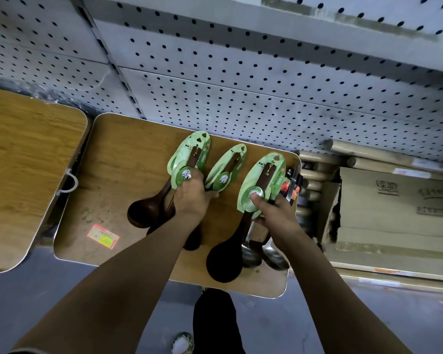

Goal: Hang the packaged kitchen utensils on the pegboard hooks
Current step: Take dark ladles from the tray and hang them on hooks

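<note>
A wooden counter (118, 180) with rounded corners stands under a grey pegboard wall (266, 80). The right grip (274, 213) pinches a dark wooden spoon on a green leaf-shaped card (260, 185), thumb on its round label. Left of it, the left grip (192, 195) curls round a stack of the same green-carded spoons (187, 159). Between both grips lies a third green-carded pack (225, 167).

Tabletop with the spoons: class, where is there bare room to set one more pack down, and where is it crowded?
Bare wood lies left of the left hand and its spoons, from the table edge to the price sticker. The left table also shows bare wood. Crowded: the right half, under the right hand and ladles.
</note>
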Motion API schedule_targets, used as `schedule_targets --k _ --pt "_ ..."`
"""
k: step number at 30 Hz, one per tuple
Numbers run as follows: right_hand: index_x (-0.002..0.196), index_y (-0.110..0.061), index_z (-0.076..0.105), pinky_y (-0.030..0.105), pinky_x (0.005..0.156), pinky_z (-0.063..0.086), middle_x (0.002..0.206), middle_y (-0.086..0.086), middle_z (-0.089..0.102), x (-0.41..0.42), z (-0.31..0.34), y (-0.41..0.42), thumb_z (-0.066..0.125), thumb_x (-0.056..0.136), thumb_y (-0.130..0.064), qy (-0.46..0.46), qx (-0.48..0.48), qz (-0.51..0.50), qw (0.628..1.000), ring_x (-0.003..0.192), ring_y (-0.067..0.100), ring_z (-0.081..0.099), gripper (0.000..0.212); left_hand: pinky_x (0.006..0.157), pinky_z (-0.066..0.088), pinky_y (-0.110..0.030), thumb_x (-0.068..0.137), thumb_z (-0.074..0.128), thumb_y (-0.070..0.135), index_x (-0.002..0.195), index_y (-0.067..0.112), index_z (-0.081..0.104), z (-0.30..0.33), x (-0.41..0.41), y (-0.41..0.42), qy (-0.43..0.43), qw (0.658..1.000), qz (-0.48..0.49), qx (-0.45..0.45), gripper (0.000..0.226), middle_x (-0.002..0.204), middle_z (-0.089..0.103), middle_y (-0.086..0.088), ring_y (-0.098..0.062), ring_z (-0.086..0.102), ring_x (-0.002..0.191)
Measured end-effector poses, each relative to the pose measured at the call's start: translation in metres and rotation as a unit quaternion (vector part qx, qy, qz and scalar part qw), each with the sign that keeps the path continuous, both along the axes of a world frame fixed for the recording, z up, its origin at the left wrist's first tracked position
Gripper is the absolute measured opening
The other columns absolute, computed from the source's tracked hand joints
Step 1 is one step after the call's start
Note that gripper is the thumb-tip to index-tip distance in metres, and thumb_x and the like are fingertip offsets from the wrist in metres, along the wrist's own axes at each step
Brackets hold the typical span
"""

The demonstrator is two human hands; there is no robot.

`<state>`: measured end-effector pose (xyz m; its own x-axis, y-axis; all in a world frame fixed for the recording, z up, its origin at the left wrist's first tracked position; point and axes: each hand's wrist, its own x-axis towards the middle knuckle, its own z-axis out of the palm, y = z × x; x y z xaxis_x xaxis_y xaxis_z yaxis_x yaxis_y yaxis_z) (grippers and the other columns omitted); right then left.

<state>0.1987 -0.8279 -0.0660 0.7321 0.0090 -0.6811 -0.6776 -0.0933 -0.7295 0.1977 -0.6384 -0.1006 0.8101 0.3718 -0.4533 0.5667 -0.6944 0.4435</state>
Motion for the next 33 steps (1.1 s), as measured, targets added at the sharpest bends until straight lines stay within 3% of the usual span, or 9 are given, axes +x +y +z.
schedule_targets --k 4,7,11,18,23,27,30,31,33 --pt "0.112 -0.024 0.067 0.041 0.086 0.059 0.105 -0.003 0.076 -0.007 0.013 -0.001 0.068 0.094 -0.022 -0.012 0.004 -0.005 1.000 0.100 0.020 0.071 0.018 0.080 0.049 -0.037 0.076 0.080 0.038 0.119 0.013 0.057 0.015 -0.003 0.004 -0.023 0.997 0.004 -0.072 0.054 0.104 0.070 -0.011 -0.033 0.063 0.101" --pt "0.117 -0.022 0.066 0.043 0.088 0.058 0.108 -0.004 0.076 -0.015 0.031 -0.002 0.069 0.093 -0.024 -0.031 0.012 -0.002 0.999 0.102 0.019 0.072 0.024 0.086 0.047 -0.027 0.076 0.081 0.035 0.115 0.014 0.065 0.032 -0.012 0.008 -0.044 0.986 0.022 -0.158 0.047 0.107 0.072 -0.006 -0.023 0.064 0.100" --pt "0.111 -0.021 0.068 0.041 0.084 0.058 0.107 -0.003 0.076 -0.038 0.068 -0.007 0.069 0.092 -0.022 -0.065 0.037 -0.008 0.997 0.102 0.018 0.071 0.019 0.093 0.054 -0.042 0.055 0.074 0.065 0.101 0.031 0.070 0.050 -0.035 0.016 -0.063 0.967 0.042 -0.242 0.057 0.098 0.074 0.012 -0.014 0.068 0.097" --pt "0.109 -0.014 0.069 0.033 0.073 0.059 0.101 0.000 0.077 -0.111 0.151 -0.029 0.072 0.089 -0.018 -0.133 0.075 -0.056 0.987 0.093 0.016 0.072 0.020 0.092 0.055 -0.045 0.087 0.071 0.019 0.097 0.029 0.064 0.147 -0.103 0.003 -0.134 0.910 0.038 -0.391 0.015 0.111 0.070 0.001 -0.026 0.064 0.111" --pt "0.113 -0.010 0.067 0.046 0.081 0.060 0.104 0.004 0.076 -0.174 0.215 -0.059 0.070 0.091 -0.018 -0.204 0.077 -0.090 0.972 0.096 0.021 0.072 0.023 0.094 0.052 -0.049 0.087 0.070 0.033 0.101 0.042 0.058 0.209 -0.158 -0.019 -0.162 0.899 0.002 -0.406 0.020 0.112 0.070 0.001 -0.023 0.065 0.109" --pt "0.107 -0.016 0.061 0.029 0.062 0.058 0.096 -0.001 0.074 -0.216 0.262 -0.088 0.060 0.098 -0.015 -0.244 0.082 -0.115 0.960 0.082 0.012 0.072 0.010 0.099 0.047 -0.057 0.062 0.073 0.066 0.110 0.045 0.056 0.217 -0.175 -0.037 -0.182 0.889 -0.002 -0.421 0.055 0.118 0.068 -0.010 -0.037 0.063 0.112" --pt "0.119 -0.011 0.057 0.038 0.080 0.059 0.108 0.005 0.071 -0.237 0.292 -0.114 0.058 0.100 -0.018 -0.247 0.093 -0.132 0.956 0.089 0.014 0.071 0.021 0.102 0.042 -0.064 0.060 0.070 0.078 0.125 0.039 0.049 0.207 -0.170 -0.053 -0.193 0.879 0.007 -0.437 0.078 0.138 0.050 -0.022 -0.051 0.045 0.127" --pt "0.123 -0.009 0.056 0.042 0.085 0.058 0.112 0.007 0.070 -0.241 0.300 -0.123 0.058 0.100 -0.018 -0.249 0.093 -0.133 0.955 0.094 0.017 0.070 0.025 0.100 0.045 -0.061 0.065 0.069 0.077 0.130 0.036 0.045 0.234 -0.184 -0.065 -0.197 0.871 0.012 -0.449 0.080 0.137 0.052 -0.022 -0.049 0.048 0.125" --pt "0.124 -0.007 0.056 0.042 0.081 0.058 0.114 0.009 0.069 -0.249 0.316 -0.141 0.057 0.100 -0.016 -0.262 0.097 -0.131 0.951 0.097 0.020 0.068 0.026 0.074 0.057 -0.036 0.089 0.061 0.055 0.127 0.020 0.042 0.287 -0.215 -0.091 -0.220 0.862 0.013 -0.456 0.055 0.101 0.066 -0.014 -0.028 0.066 0.088"
